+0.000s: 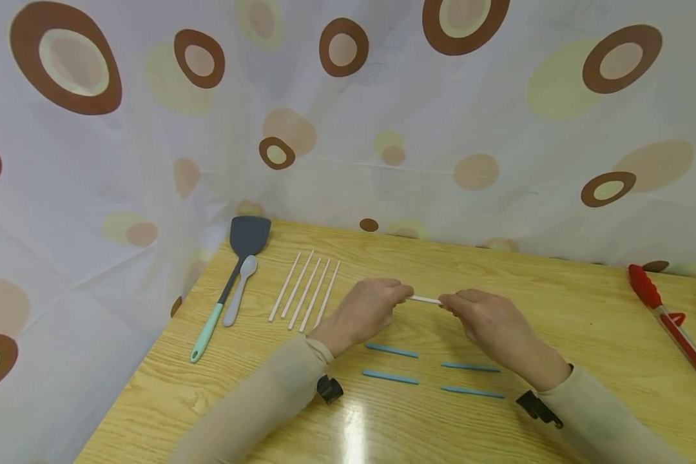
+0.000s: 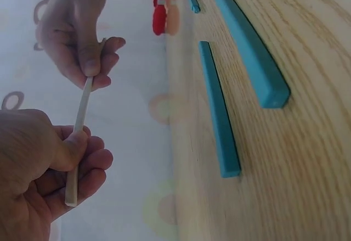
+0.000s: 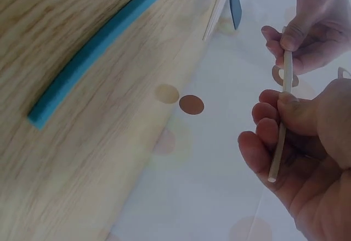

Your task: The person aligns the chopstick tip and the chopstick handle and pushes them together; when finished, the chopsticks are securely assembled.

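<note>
A slim white stick point(image 1: 425, 299) is held level above the table between both hands. The left hand point(image 1: 362, 312) pinches one end part between thumb and fingers. Near the other end, the right hand point(image 1: 495, 332) grips it the same way. In the left wrist view the stick point(image 2: 82, 109) looks straight and square-edged, its near tip poking out past the left thumb. The right wrist view shows the opposite tip of the stick point(image 3: 277, 161) beyond the right thumb. Below the hands, several blue sticks point(image 1: 391, 376) lie in two short columns on the table.
Several white sticks point(image 1: 306, 293) lie side by side left of the hands. Farther left are a dark spatula point(image 1: 250, 236) with a mint handle and a grey spoon point(image 1: 240, 290). Red-tipped tongs point(image 1: 675, 328) lie at the right. A patterned curtain point(image 1: 336, 116) hangs behind the wooden table point(image 1: 220, 412).
</note>
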{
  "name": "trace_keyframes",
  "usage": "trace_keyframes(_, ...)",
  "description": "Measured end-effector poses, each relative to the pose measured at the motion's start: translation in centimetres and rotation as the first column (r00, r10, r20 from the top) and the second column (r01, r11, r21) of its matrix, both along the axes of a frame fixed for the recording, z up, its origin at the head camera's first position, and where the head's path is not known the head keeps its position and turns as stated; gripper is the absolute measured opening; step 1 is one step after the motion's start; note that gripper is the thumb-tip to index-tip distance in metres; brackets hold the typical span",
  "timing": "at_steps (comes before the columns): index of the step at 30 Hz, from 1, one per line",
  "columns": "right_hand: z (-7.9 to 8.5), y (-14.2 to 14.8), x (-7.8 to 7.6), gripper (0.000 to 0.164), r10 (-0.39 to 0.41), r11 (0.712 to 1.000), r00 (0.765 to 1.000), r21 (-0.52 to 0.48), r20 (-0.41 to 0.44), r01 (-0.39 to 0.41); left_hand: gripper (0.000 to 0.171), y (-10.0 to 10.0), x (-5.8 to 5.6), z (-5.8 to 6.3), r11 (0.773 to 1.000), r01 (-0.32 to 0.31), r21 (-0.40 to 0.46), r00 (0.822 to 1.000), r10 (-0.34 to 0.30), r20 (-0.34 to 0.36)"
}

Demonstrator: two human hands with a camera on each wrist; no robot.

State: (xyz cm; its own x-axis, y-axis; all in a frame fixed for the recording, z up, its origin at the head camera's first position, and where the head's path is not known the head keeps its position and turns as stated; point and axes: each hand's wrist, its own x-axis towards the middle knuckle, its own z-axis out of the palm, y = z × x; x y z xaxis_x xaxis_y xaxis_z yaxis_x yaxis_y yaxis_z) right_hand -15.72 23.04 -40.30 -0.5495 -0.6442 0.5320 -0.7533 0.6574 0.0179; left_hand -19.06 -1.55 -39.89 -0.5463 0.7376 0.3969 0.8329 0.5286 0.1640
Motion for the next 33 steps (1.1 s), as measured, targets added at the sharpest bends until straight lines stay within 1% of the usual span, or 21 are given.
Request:
trace_keyframes(5, 0.0, 0.0, 0.0, 0.039, 0.015, 1.0, 1.0, -0.009, 0.018, -0.015, 0.034, 0.1, 0.0, -0.3, 1.0, 0.001, 0.031, 1.0, 0.0, -0.014)
trace_keyframes(9, -0.2, -0.2, -0.1, 0.039, 0.022, 1.0, 0.999, -0.015, 0.031, -0.021, 0.034, 0.1, 0.0, -0.5, 0.999, 0.001, 0.038, 1.0, 0.0, -0.016)
trace_keyframes(13, -0.3, -0.3, -0.1, 0.039, 0.027, 0.999, 0.999, -0.025, 0.033, -0.026, 0.036, 0.0, -0.1, -0.7, 0.999, 0.008, 0.049, 1.0, -0.007, -0.016)
trace_keyframes(17, -0.4, -0.4, -0.2, 0.04, 0.022, 0.999, 0.999, -0.027, 0.028, -0.021, 0.037, 0.0, -0.2, -0.8, 0.998, 0.006, 0.058, 0.999, -0.004, -0.032)
trace_keyframes(19, -0.3, -0.3, -0.2, 0.04, 0.022, 1.0, 0.999, -0.023, 0.027, -0.021, 0.036, 0.0, -0.2, -0.8, 0.999, 0.005, 0.052, 0.999, -0.003, -0.034)
trace_keyframes(22, -0.2, -0.2, -0.1, 0.038, 0.013, 1.0, 1.0, 0.003, 0.013, -0.013, 0.033, 0.1, -0.2, -0.7, 1.0, 0.0, 0.023, 1.0, 0.0, -0.016)
trace_keyframes(24, 0.0, -0.1, -0.1, 0.039, 0.002, 0.999, 1.0, 0.041, 0.003, -0.002, 0.027, 0.2, -0.1, -0.4, 1.0, -0.019, -0.013, 1.0, 0.019, 0.003)
trace_keyframes(26, 0.1, 0.0, -0.1, 0.042, -0.011, 0.996, 1.0, 0.085, -0.009, 0.012, 0.019, 0.3, 0.0, 0.0, 0.997, -0.047, -0.056, 0.999, 0.047, -0.003)
trace_keyframes(29, 0.3, 0.0, -0.1, 0.045, -0.009, 0.99, 1.0, 0.137, -0.019, 0.012, 0.011, 0.5, 0.4, 0.5, 0.988, -0.098, -0.118, 0.994, 0.092, -0.059)
trace_keyframes(31, 0.4, -0.1, -0.1, 0.046, -0.001, 0.988, 1.0, 0.154, -0.019, 0.004, 0.014, 0.7, 0.5, 0.7, 0.982, -0.121, -0.144, 0.988, 0.106, -0.11)
trace_keyframes(33, 0.5, -0.2, -0.1, 0.046, 0.014, 0.987, 1.0, 0.163, -0.014, -0.011, 0.016, 1.0, 0.7, 0.8, 0.978, -0.128, -0.164, 0.984, 0.104, -0.145)
